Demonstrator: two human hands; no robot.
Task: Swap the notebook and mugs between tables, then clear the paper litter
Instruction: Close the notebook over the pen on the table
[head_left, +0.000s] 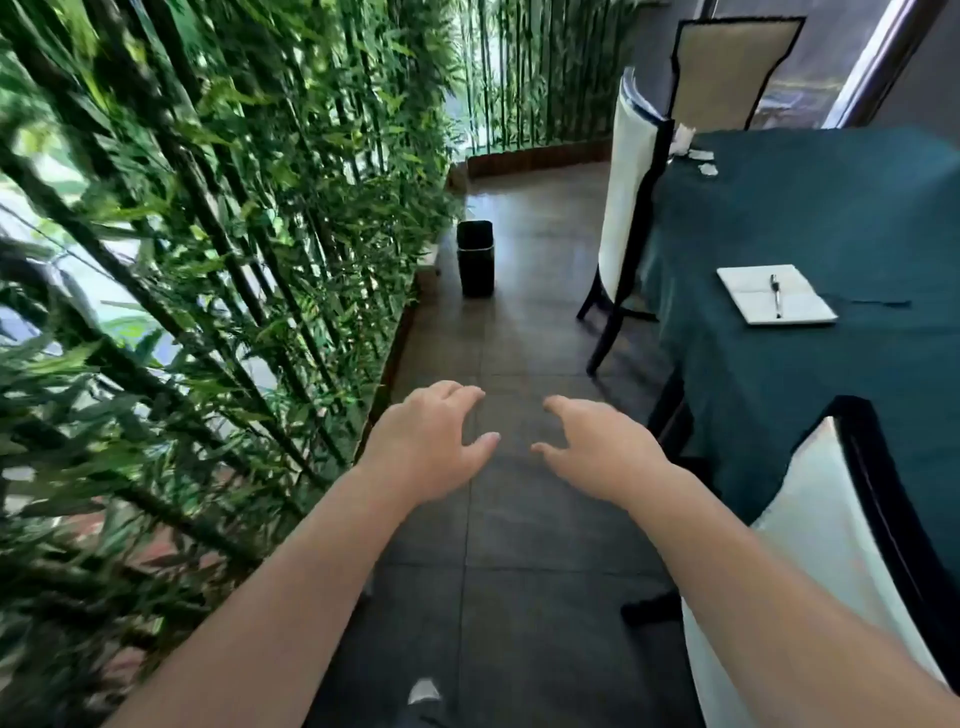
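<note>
A white notebook (776, 294) lies on the teal-clothed table (810, 218) at the right, with a pen (775, 294) resting on it. Small white scraps of paper litter (702, 161) sit at the table's far left corner. No mugs are in view. My left hand (428, 441) and my right hand (597, 452) hover side by side over the dark tiled floor, left of the table, both with fingers spread and holding nothing.
A black waste bin (475, 257) stands on the floor ahead, beside the bamboo screen (208, 260) that lines the left side. White-backed chairs stand at the table: one near me (831, 545), one further along (623, 208), one at the far end (727, 73).
</note>
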